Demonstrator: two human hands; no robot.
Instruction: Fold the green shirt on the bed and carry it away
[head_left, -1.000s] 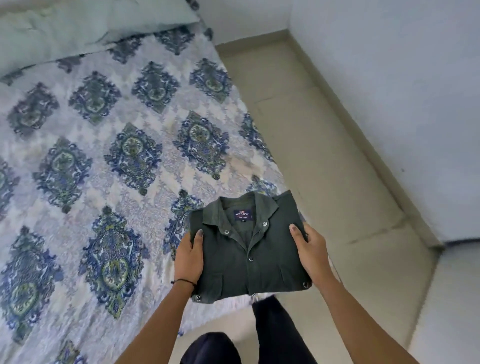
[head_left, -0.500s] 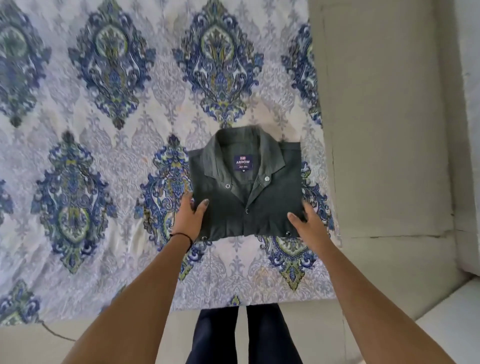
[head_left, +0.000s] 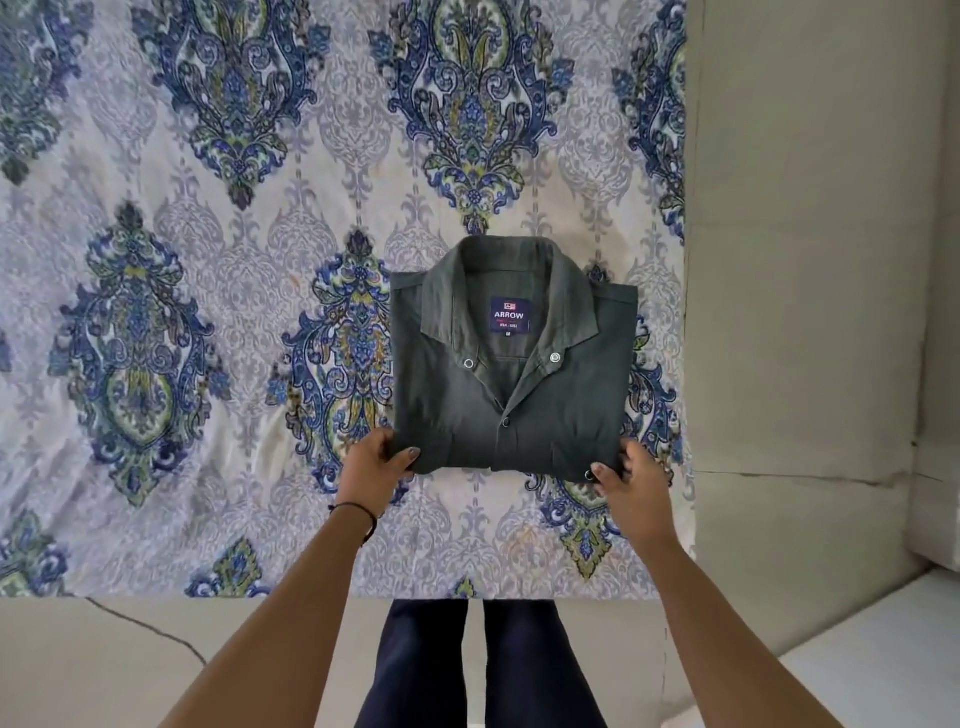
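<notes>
Holding: the left hand (head_left: 376, 470) and the right hand (head_left: 635, 480) are each pinching a near corner of the green shirt (head_left: 511, 364), thumbs on top and the other fingers tucked under the fabric.
Grip state: both grips are closing narrowly on the shirt's lower edge; how deep the hidden fingers are reaching underneath I cannot tell.
Shirt position: the shirt is lying as a compact folded rectangle at centre right of the frame, collar pointing toward the top, its label (head_left: 510, 314) facing up.
Surface: it is resting on the patterned bedsheet (head_left: 208, 312) of the bed, close to the bed's right edge and beside the bare floor (head_left: 805, 260) running down the right of the frame.
Stage, as I judge it: the folding is looking finished, so the lift and carry are what is remaining.
Doing it well: the hands should be sliding further under the bundle so the palms are supporting its underside, since a pinch at two corners is likely letting the far collar end sag and the layers slip open.
Keeping level: both sides should be rising together, with the bundle staying flat.
Watching for: the snaps and tucked sleeves are the parts most likely to be shifting if one corner is leading.
</notes>
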